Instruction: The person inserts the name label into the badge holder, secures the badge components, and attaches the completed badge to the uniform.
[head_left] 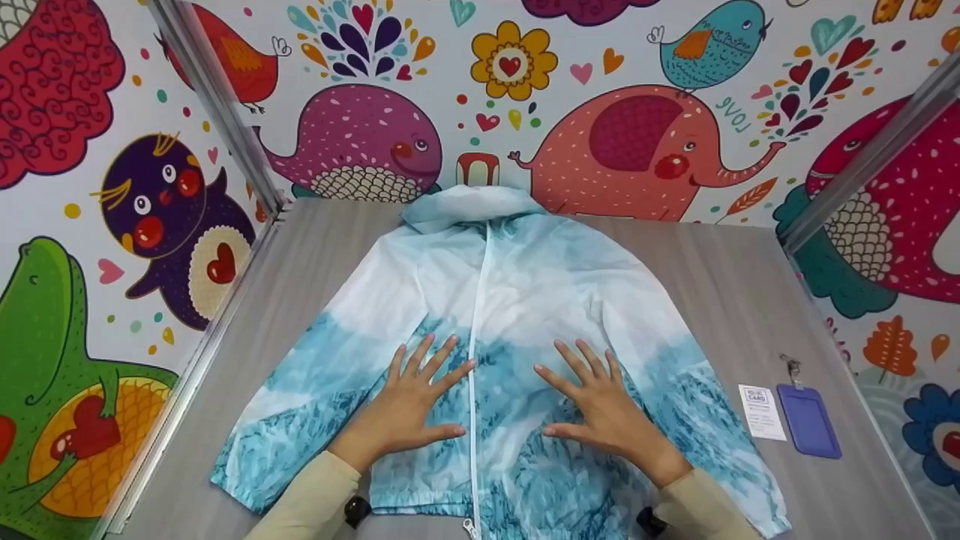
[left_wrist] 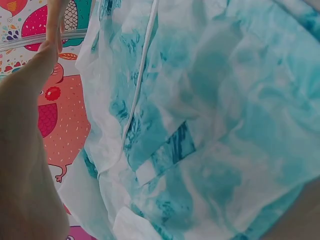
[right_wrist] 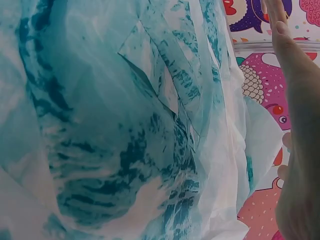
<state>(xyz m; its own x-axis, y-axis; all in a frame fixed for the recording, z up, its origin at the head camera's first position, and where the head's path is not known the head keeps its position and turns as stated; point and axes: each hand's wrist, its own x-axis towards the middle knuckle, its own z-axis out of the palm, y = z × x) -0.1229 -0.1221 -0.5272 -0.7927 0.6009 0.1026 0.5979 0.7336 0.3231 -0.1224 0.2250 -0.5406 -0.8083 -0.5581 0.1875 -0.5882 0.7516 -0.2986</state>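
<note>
A hooded zip jacket (head_left: 525, 300), white and teal, lies front up with its sleeves spread to both sides. Its white zipper (head_left: 474, 375) runs down the middle, with the pull (head_left: 469, 528) at the hem and the hood (head_left: 472, 206) at the far end. Left of the zipper, my left hand (head_left: 412, 401) is over the front panel, fingers straight and spread. My right hand (head_left: 604, 405) mirrors it on the other panel, also spread and holding nothing. Both wrist views show the jacket (left_wrist: 215, 100) (right_wrist: 100, 125) close up, with a hand along one edge.
On the grey table (head_left: 720, 277), right of the jacket, lie a white printed card (head_left: 762, 412) and a blue badge holder (head_left: 810, 420) with a metal clip. Metal rails (head_left: 217, 112) and walls with cartoon animals border the table at the back and sides.
</note>
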